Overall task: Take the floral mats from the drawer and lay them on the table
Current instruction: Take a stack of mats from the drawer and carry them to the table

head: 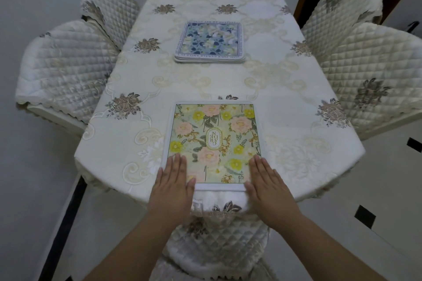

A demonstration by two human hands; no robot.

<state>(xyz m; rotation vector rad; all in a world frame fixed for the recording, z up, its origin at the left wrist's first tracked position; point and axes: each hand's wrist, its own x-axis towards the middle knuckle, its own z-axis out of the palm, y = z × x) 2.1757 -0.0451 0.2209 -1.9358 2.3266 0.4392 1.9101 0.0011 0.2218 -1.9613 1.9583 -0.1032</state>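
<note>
I'm seeing the green floral mat [213, 143] lying flat at the near edge of the table [285, 102]. My left hand [172, 183] is pressing its near-left corner, fingers straight, gripping nothing. My right hand [268, 186] is doing the same on the near-right corner. A stack of blue floral mats [209, 41] is sitting mid-table, farther away. Quilted chairs [66, 68] are flanking both sides.

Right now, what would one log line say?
left hand: flat on green floral mat | right hand: flat on it | blue mat stack: mid-table
</note>
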